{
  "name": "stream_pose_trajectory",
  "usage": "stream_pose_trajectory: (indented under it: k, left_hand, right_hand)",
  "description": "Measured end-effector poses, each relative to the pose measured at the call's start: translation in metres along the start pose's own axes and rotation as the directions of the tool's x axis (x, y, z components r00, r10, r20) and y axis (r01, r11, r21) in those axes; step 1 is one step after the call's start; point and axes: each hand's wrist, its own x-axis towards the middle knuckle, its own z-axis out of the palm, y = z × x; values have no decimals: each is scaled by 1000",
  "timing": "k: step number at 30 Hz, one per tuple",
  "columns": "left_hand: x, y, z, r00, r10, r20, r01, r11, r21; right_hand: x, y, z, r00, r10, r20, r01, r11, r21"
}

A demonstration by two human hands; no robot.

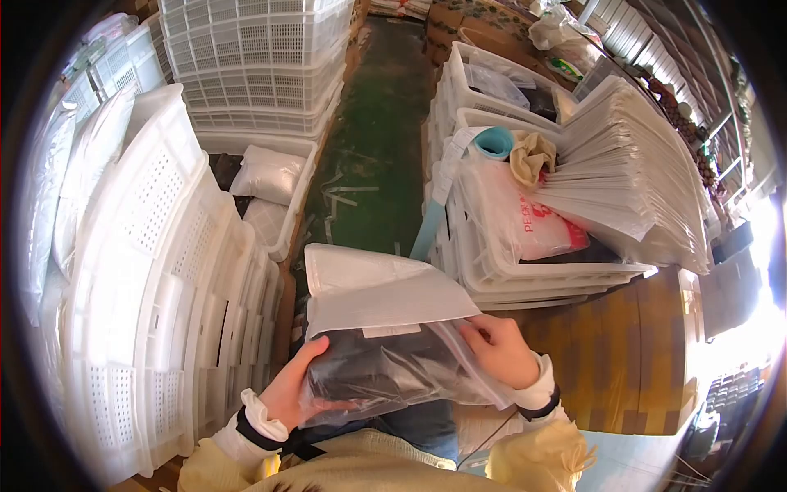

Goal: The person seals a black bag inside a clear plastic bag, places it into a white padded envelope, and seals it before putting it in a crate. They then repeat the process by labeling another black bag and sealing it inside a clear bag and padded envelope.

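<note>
A transparent plastic bag [385, 369] with something black and folded inside is held low in front of my body. My left hand [305, 381] grips its left side, thumb on the near face and fingers partly under the plastic. At the bag's right edge, my right hand [502, 354] has its fingers curled in on the seam, close to the corner of a white mailer bag [385, 287]. The mailer overlaps the top of the transparent bag, and a small white label [391, 331] shows just below its edge.
Stacked white plastic crates [139, 271] rise on the left. On the right, more crates [566, 275] hold a pile of white mailers [615, 164], a blue roll [493, 143] and a red-printed bag [545, 225]. Taped cardboard boxes [615, 353] stand below. A green floor aisle [369, 123] runs between.
</note>
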Motion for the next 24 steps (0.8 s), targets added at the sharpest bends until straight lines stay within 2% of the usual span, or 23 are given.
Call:
stream_pose_trajectory:
  k: [1, 4, 5, 6, 7, 8, 9, 10, 11, 12, 15, 18, 19, 21, 23, 24]
  left_hand:
    - [-3, 1, -1, 996, -40, 76, 43, 998, -40]
    - [-1, -17, -20, 973, 226, 39, -229, 950, 213]
    - [3, -25, -35, 951, 306, 34, -303, 910, 284]
    - [30, -37, -77, 928, 371, 33, -360, 870, 335]
    - [37, -48, -95, 848, 503, 167, -485, 610, 627]
    - [43, -59, -113, 733, 614, 293, -531, 247, 811]
    - [43, -61, -87, 735, 672, 88, -509, 462, 726]
    - [43, -63, -62, 704, 699, -122, -529, 631, 567]
    - [49, -64, -57, 685, 633, -359, -564, 774, 288]
    - [50, -63, -57, 701, 619, -355, -547, 785, 291]
    - [44, -56, -56, 766, 556, -323, -468, 827, 312]
    - [27, -35, -48, 839, 493, -232, -384, 837, 391]
    - [26, -26, -52, 810, 561, -172, -379, 724, 576]
    - [26, -7, -44, 808, 558, -190, -369, 730, 575]
    - [19, 12, -24, 777, 627, -52, -400, 556, 729]
    - [19, 22, -17, 814, 573, -94, -396, 668, 630]
  right_hand:
    - [-1, -3, -3, 1000, 3, -1, -3, 1000, -26]
    - [-7, -4, 1, 1000, 31, 0, -31, 999, 10]
    - [-10, 2, 5, 999, -28, -17, 28, 1000, 2]
    - [-12, 13, 9, 995, -88, -36, 88, 996, -6]
    - [-16, 25, 15, 988, -145, -56, 144, 989, -12]
    - [-23, 37, 21, 981, -188, -58, 187, 982, -16]
    - [-31, 45, 28, 975, -212, -66, 210, 977, -38]
    - [-41, 52, 34, 969, -237, -74, 233, 971, -61]
    - [-49, 57, 39, 962, -260, -82, 253, 964, -86]
    - [-56, 57, 42, 972, -222, -75, 218, 974, -57]
    - [-64, 50, 45, 955, -199, -218, 199, 980, -21]
    - [-47, 29, 18, 968, -205, -142, 210, 978, 16]
    - [-36, 23, 11, 966, -228, -124, 236, 970, 50]
    - [-15, 11, -4, 955, -283, -85, 291, 950, 115]
    - [5, -1, -15, 967, -254, -8, 254, 962, 104]
    - [12, -5, -19, 971, -239, 29, 235, 967, 98]
